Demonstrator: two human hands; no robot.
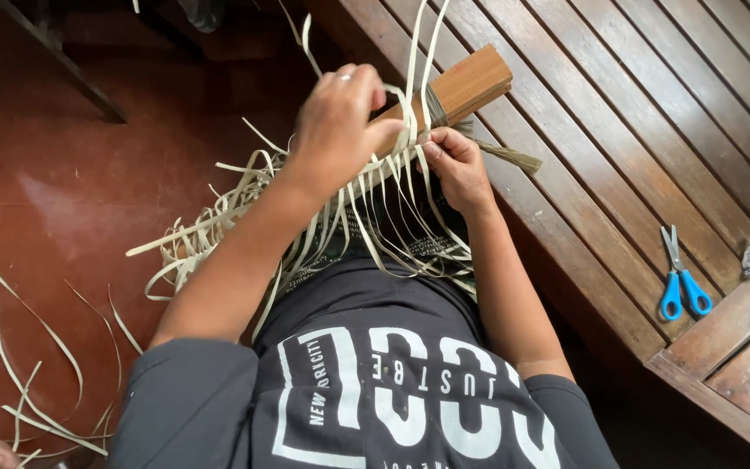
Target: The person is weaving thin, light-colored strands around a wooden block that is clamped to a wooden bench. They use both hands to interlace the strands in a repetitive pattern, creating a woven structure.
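Slatted wooden bench [618, 113] holds the wooden block [466, 84]; my left hand [338, 122] presses pale strips [375, 187] on it, right hand [455, 161] pinches one. I fear loose strips slipping and unravelling.

No packages, labels, signs or screens show here. The only lettering is white print on the person's black shirt [366, 391], low in view.

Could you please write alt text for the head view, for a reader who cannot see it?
Seen from above, a person's left hand and right hand work pale strips around a wooden block at the edge of a slatted bench. Blue scissors lie on the bench, and loose strips trail over the red floor.
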